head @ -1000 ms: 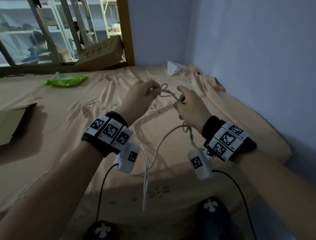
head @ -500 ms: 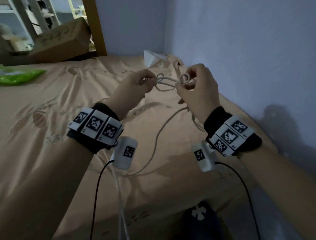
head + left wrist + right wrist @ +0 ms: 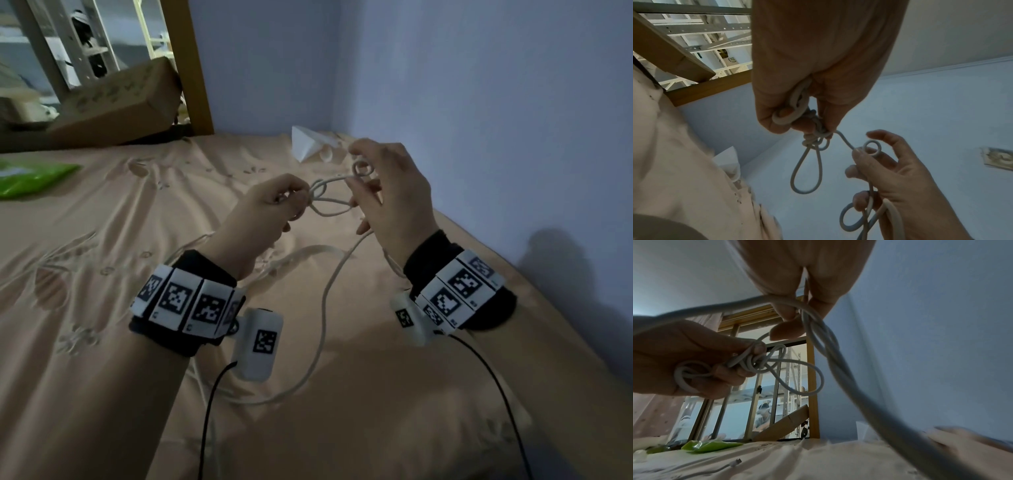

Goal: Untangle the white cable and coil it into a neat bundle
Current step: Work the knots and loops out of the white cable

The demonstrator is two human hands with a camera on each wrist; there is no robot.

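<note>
A thin white cable [image 3: 325, 284] is held in the air above the bed, knotted between both hands. My left hand [image 3: 270, 209] grips the knot [image 3: 816, 129] and a small coil in curled fingers. A long loop [image 3: 806, 170] hangs from that knot. My right hand [image 3: 383, 192] pinches the strand just past a small ring-shaped loop [image 3: 361, 168], with its upper fingers spread. More cable runs through the right palm [image 3: 830, 344] and trails down onto the sheet. A cable plug end [image 3: 736, 462] lies on the bed.
The bed has a peach sheet [image 3: 102, 240]. A green packet [image 3: 30, 176] lies at far left, a cardboard box [image 3: 116, 102] leans behind the bed by a wooden post, and a folded white paper [image 3: 306, 144] sits near the corner. Blue walls [image 3: 496, 120] close the right side.
Both hands have risen and the head view has swung right. The right hand has pulled away to the right, drawing the strand out of the knot so a small ring and a hanging loop show.
</note>
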